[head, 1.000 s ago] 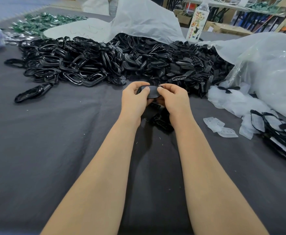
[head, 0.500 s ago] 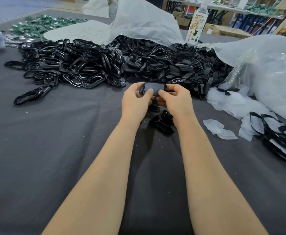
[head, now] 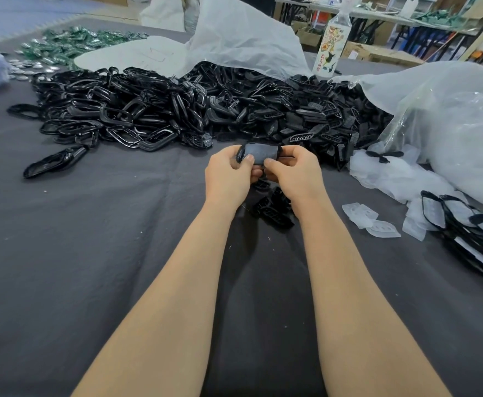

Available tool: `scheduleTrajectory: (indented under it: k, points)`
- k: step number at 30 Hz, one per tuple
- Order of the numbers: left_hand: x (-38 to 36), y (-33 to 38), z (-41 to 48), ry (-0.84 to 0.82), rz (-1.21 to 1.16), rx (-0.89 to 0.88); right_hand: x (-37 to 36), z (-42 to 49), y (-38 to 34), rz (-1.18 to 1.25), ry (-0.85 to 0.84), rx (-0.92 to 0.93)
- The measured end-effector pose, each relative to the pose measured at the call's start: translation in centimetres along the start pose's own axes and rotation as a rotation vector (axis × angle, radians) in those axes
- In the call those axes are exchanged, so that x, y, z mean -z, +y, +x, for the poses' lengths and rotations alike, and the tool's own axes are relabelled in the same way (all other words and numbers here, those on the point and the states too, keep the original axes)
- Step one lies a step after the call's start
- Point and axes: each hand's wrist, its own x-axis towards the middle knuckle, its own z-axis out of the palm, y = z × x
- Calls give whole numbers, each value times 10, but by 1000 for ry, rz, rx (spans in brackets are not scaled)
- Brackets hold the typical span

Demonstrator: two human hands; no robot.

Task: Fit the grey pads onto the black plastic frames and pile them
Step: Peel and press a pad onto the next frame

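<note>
While a heap of bare black frames [head: 148,116] sprawls along the far edge of the counter [head: 77,267], a person fits one piece near its middle. The left hand [head: 227,176] and right hand [head: 296,174] each pinch one end of a black frame [head: 239,156], held just above the cloth. A grey pad [head: 260,152] lies across the frame's face, and both thumbs press on the pad's near edge. The frame's long axis runs left to right, roughly parallel to the counter's near edge, with the padded face tilted up and back toward the wearer. The pad looks seated over most of the frame, though the fingers hide whether it is caught all the way round. By the look of it, the job is in its early stages. A modest stack of fitted frames [head: 469,224] lies along the right edge, far smaller than the unfitted heap. Loose pads [head: 373,222] wait between the right forearm and that stack, and more spill from a clear plastic bag [head: 449,124] toward the far right corner. A few small black parts [head: 274,213] lie on the cloth below the wrists.
</note>
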Motion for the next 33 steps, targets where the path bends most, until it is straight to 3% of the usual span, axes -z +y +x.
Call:
scheduleTrajectory:
  k: [10,19,33]
  points:
    - [-1,3,-1,-38,104,4,0,0,0,21,-9,-24]
    - [1,4,-1,23,10,63,-4,0,-1,-30,10,28]
    - [2,5,-2,-9,22,50,-2,-1,-1,17,2,32]
